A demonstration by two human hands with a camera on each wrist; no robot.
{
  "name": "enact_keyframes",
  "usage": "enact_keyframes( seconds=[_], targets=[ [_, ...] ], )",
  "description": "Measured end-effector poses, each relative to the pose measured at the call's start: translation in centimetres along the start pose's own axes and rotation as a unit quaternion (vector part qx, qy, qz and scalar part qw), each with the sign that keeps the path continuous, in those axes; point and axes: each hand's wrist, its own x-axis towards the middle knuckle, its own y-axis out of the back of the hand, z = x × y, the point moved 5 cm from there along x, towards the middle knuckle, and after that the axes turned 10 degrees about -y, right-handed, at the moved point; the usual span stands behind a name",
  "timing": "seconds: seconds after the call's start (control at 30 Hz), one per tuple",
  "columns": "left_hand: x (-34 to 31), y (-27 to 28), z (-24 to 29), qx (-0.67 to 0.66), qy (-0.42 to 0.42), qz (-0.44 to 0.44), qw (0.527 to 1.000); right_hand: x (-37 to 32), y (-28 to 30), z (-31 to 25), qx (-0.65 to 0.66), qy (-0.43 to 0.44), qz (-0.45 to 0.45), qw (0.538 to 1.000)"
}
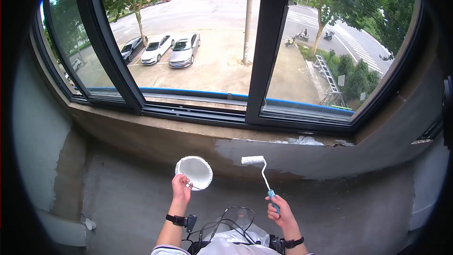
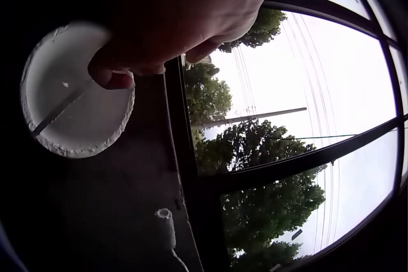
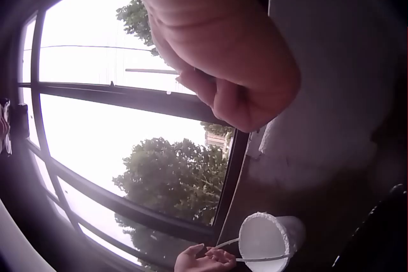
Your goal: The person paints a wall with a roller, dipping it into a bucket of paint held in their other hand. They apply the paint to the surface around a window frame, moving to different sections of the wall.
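Left hand (image 1: pixel 181 186) held white paint bucket (image 1: pixel 194 172) by thin wire handle, fingers curled round wire. Bucket was tipped, mouth toward head camera, raised before concrete wall (image 1: pixel 141 198). Right hand (image 1: pixel 277 211) fingers were closed round blue grip of paint roller (image 1: pixel 253 160). Roller head lay against wall just under window sill (image 1: pixel 188 130), right of bucket, not touching it.

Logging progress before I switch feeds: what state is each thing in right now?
paint pail: held by left hand, tipped, mouth toward head camera, inside coated white.
roller: gripped by right hand at its blue handle, white sleeve up at the wall, contact unclear.
wall: partly coated below the sill, rest bare grey.
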Motion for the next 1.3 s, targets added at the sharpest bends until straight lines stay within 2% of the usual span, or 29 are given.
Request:
enact_keyframes(
  seconds=[0.03,0.1,0.27,0.33,0.47,0.63,0.73,0.83,0.9,0.97,1.03,1.1,1.17,1.23,1.3],
  targets=[
    [-0.6,-1.0,0.7,0.004,-0.004,0.003,1.000,0.1,-0.4,-0.7,0.009,-0.006,-0.021,1.000],
    [-2.0,-3.1,2.4,0.068,-0.047,-0.053,0.995,0.2,-1.5,-1.7,0.000,-0.006,-0.025,1.000],
    [-3.1,-1.0,4.8,0.047,-0.078,-0.022,0.996,1.2,-4.3,-3.9,-0.019,0.004,-0.031,0.999],
    [-3.2,2.1,6.2,-0.003,-0.101,0.065,0.993,2.0,-5.2,-4.3,-0.003,0.004,-0.037,0.999],
    [-3.3,6.9,8.2,-0.003,-0.126,0.081,0.989,3.0,-6.2,-3.9,0.048,0.003,-0.038,0.998],
    [-2.9,12.0,8.8,0.102,-0.144,0.141,0.974,6.5,-7.1,-2.6,0.046,0.015,0.013,0.999],
    [-3.0,14.0,10.5,0.053,-0.149,0.169,0.973,11.1,-6.6,-1.6,0.058,0.004,0.028,0.998],
    [-2.3,18.6,13.0,-0.023,-0.146,0.159,0.976,15.6,-5.7,0.9,0.042,-0.019,0.056,0.997],
    [-2.2,20.6,14.6,-0.034,-0.146,0.150,0.977,17.0,-6.0,2.3,0.018,-0.009,0.113,0.993],
    [-2.5,22.4,16.3,-0.037,-0.146,0.150,0.977,18.4,-5.9,3.7,0.045,-0.011,0.118,0.992],
    [-3.0,22.6,17.2,0.047,-0.148,0.125,0.980,17.2,-8.2,4.0,0.077,0.002,0.133,0.988],
    [-2.1,25.4,16.7,0.035,-0.145,0.137,0.979,15.1,-10.4,4.0,0.130,0.017,0.109,0.985],
    [-0.5,27.9,16.1,0.067,-0.185,0.143,0.970,13.0,-11.9,3.6,0.147,0.046,0.085,0.984],
    [0.2,27.8,16.7,0.067,-0.183,0.131,0.972,10.4,-14.1,2.9,0.106,0.090,0.086,0.986],
    [1.1,27.2,17.7,0.096,-0.159,0.120,0.975,9.8,-15.3,2.2,0.095,0.090,0.074,0.989]
  ],
)
